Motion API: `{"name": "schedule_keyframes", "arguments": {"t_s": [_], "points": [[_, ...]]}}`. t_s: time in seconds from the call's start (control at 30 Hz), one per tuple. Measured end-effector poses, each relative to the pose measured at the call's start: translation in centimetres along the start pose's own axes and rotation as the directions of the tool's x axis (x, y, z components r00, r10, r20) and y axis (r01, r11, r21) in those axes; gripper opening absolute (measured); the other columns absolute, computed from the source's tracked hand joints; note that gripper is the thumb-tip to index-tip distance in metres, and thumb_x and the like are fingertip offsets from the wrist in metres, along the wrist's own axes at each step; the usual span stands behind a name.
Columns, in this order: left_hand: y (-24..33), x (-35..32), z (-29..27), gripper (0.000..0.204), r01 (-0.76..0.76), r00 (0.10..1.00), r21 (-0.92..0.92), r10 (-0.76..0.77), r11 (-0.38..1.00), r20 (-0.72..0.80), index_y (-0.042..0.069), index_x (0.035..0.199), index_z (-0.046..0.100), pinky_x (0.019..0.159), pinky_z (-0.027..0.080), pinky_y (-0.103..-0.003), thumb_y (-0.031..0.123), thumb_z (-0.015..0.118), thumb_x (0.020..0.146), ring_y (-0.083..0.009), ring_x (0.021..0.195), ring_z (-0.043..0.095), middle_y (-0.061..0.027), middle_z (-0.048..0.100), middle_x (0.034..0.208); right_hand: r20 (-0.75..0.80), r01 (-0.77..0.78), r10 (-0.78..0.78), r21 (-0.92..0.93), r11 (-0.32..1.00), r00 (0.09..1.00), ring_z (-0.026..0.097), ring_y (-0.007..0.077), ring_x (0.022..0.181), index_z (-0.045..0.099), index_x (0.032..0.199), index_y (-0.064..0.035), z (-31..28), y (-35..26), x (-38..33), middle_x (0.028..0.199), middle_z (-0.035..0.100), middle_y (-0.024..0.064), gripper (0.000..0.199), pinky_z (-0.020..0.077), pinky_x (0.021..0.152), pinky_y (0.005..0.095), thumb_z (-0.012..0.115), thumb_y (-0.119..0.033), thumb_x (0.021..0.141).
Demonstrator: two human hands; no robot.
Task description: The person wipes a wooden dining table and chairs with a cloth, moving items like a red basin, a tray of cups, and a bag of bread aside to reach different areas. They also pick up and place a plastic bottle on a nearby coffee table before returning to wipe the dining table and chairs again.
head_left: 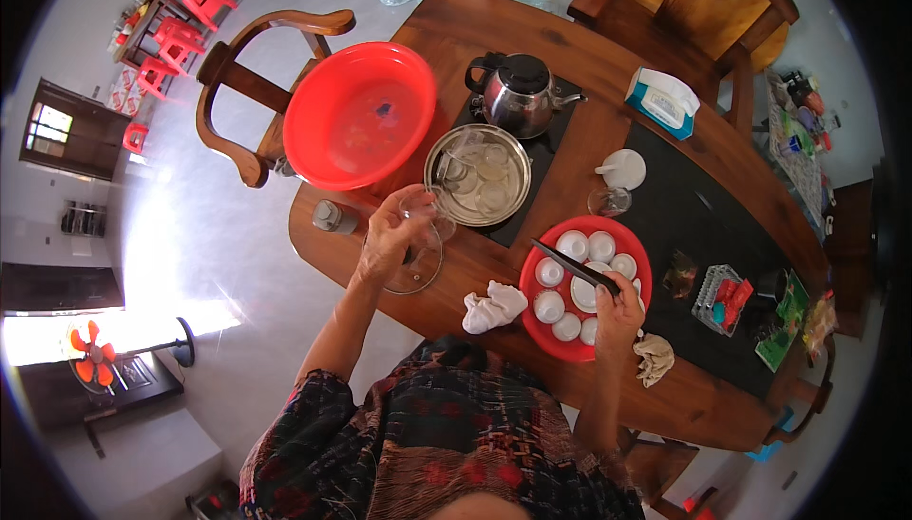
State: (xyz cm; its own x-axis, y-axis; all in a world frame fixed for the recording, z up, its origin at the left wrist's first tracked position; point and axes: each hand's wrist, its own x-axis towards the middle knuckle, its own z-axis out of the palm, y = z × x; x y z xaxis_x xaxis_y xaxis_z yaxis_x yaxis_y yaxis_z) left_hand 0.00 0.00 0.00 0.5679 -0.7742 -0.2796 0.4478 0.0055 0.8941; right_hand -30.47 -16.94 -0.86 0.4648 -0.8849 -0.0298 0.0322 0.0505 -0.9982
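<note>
My left hand (388, 238) pinches a small clear glass cup (418, 203) beside the rim of a round steel pan (518, 199). Several clear glass cups (492, 164) lie in water inside that pan. Beneath my left wrist, a glass lid (415, 273) with a dark knob rests on the table. My right hand (619, 311) grips long black tongs (576, 264), held slantwise above a round red tray (534, 325). Several small white cups (549, 307) and a white bowl stand in the tray.
Behind the pan stands a steel kettle (518, 102); left of it is a large red basin (313, 131). White cloth (494, 308), beige cloth (655, 359), a white mug (624, 169), a drinking glass (609, 202) and a tissue pack (662, 102) lie around the wooden table (560, 55).
</note>
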Motion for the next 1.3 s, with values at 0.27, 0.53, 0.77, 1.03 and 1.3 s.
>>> {"name": "schedule_keyframes", "arguments": {"t_s": [0.27, 0.53, 0.77, 1.03, 1.3], "points": [[-2.2, 1.5, 12.3, 0.064, -0.551, 0.786, 0.709, 0.558, 0.44, 0.264, 0.004, 0.114, 0.056, 0.085, 0.047, -0.037, 0.019, 0.086, 0.06, -0.0296, 0.098, 0.055, -0.016, 0.055, 0.116, -0.124, 0.046, -0.066, -0.154, 0.987, 0.99, 0.054, 0.0094, 0.086, 0.058, 0.11, 0.0034, -1.9, -0.8, -1.9, 0.097, 0.056, 0.0038, 0.025, 0.0448, 0.076, 0.0219, 0.059, 0.007, 0.086], [-10.1, 10.1, 17.7, 0.07, -0.442, 0.823, 0.788, 0.544, 0.429, 0.166, 0.001, 0.125, 0.041, 0.092, 0.041, -0.045, 0.01, 0.077, 0.066, -0.0385, 0.107, 0.047, -0.0191, 0.05, 0.119, -0.248, -0.04, -0.014, -0.213, 0.976, 0.969, 0.054, 0.0115, 0.089, 0.057, 0.112, 0.0043, -5.6, -2.7, -5.3, 0.098, 0.057, 0.005, 0.025, 0.0447, 0.079, 0.0241, 0.058, 0.001, 0.088], [-16.0, 13.9, 18.2, 0.076, -0.422, 0.828, 0.768, 0.55, 0.482, 0.11, -0.001, 0.127, 0.042, 0.096, 0.041, -0.044, 0.013, 0.079, 0.062, -0.0386, 0.11, 0.05, -0.0204, 0.052, 0.12, -0.256, -0.048, 0.001, -0.177, 0.983, 0.967, 0.056, 0.0111, 0.086, 0.058, 0.112, 0.0048, -7.6, -2.5, -5.7, 0.097, 0.059, 0.0054, 0.025, 0.0453, 0.077, 0.0232, 0.061, -0.002, 0.088], [-15.7, 13.2, 18.0, 0.086, -0.423, 0.809, 0.791, 0.577, 0.441, 0.111, -0.003, 0.136, 0.034, 0.102, 0.037, -0.045, 0.013, 0.078, 0.064, -0.0414, 0.12, 0.042, -0.0232, 0.043, 0.132, -0.168, 0.003, -0.043, -0.231, 0.973, 0.985, 0.054, 0.0077, 0.075, 0.061, 0.11, 0.004, -9.6, -0.4, -3.8, 0.086, 0.059, 0.0023, 0.024, 0.0445, 0.069, 0.02, 0.063, -0.004, 0.087], [-4.7, 8.4, 11.1, 0.057, -0.15, 0.598, 0.982, 0.802, 0.12, -0.007, 0.006, 0.116, 0.053, 0.089, 0.036, -0.046, 0.016, 0.075, 0.065, -0.0332, 0.107, 0.046, -0.0126, 0.053, 0.114, -0.184, 0.032, -0.07, -0.206, 0.978, 0.98, 0.054, 0.0048, 0.07, 0.06, 0.111, 0.0022, -10.5, 0.5, -3.3, 0.081, 0.061, 0.0022, 0.024, 0.0421, 0.06, 0.0165, 0.061, -0.005, 0.089]]}}
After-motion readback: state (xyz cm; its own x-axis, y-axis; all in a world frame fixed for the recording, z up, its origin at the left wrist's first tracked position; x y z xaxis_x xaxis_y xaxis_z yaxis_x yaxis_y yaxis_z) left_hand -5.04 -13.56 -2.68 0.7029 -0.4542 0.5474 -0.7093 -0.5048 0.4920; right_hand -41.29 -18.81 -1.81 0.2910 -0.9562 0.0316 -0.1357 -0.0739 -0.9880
